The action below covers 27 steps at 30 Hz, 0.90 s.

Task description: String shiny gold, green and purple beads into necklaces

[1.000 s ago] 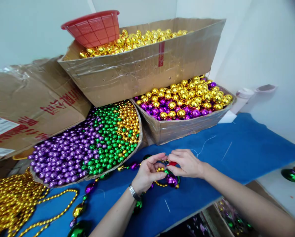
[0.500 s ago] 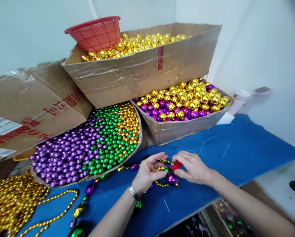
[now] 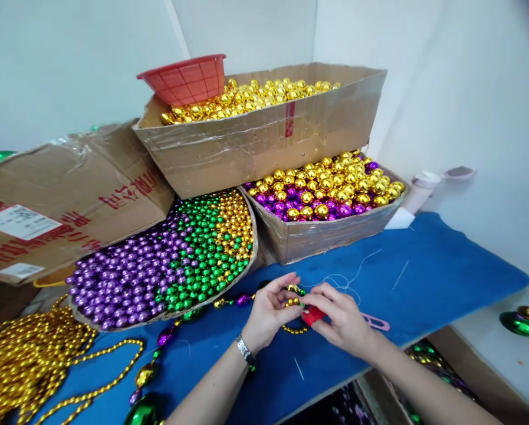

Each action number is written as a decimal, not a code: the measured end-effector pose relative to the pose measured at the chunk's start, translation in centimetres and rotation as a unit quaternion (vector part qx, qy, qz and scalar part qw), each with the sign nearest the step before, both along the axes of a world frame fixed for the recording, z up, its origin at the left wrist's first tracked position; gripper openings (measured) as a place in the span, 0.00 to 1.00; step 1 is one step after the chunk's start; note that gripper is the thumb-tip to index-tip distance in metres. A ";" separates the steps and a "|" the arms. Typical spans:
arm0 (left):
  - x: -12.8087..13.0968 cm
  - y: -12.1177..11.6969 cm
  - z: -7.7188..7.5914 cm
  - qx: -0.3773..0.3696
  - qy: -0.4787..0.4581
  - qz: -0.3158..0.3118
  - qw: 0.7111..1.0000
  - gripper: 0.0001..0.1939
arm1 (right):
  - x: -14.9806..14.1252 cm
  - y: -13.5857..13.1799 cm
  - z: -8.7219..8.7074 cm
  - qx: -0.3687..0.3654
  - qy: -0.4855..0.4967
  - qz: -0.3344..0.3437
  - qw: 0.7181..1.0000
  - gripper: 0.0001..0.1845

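Observation:
My left hand pinches a string of beads, with small gold beads showing between thumb and fingers. A loop of small gold beads hangs just below the fingertips. In my right hand is a small red lighter, its end held close against the beads at the left fingertips. My fingers cover part of both things. Thin clear thread curls over the blue table cover behind my hands. A pink loop-shaped handle shows past the right hand.
Cardboard boxes of gold balls, gold and purple balls, and purple, green and gold beads stand behind. A red basket rests on the upper box. Gold bead strands and a large-bead string lie left.
The right hand has turned and shifted slightly with the lighter, bringing it nearer the left fingertips. The large purple bead there is now hidden, and the pink handle has come into view. The camera has tilted up.

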<state>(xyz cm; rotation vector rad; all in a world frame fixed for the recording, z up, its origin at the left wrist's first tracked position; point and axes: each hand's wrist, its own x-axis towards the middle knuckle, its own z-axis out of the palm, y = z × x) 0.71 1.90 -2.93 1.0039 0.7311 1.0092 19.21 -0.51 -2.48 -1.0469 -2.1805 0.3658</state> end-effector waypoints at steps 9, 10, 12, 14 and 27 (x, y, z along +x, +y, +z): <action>-0.3 -0.4 0.7 0.028 0.026 0.022 0.999 0.32 | 0.6 -0.5 0.7 -0.092 0.015 -0.030 0.995 0.22; -0.4 -0.5 1.0 0.032 0.033 0.029 0.999 0.31 | 1.2 -0.6 0.1 -0.104 0.012 -0.060 0.993 0.21; -0.7 -0.6 1.8 0.043 0.054 0.048 0.996 0.31 | 2.6 -0.9 -1.8 -0.102 -0.015 -0.123 0.987 0.16; -0.8 -0.5 2.8 0.060 0.075 0.069 0.993 0.30 | 4.2 -1.0 -4.1 -0.095 -0.036 -0.166 0.981 0.13; 0.3 1.1 14.5 0.247 0.075 0.221 0.940 0.28 | -2.9 -0.4 0.2 -0.018 -0.011 -0.016 1.000 0.26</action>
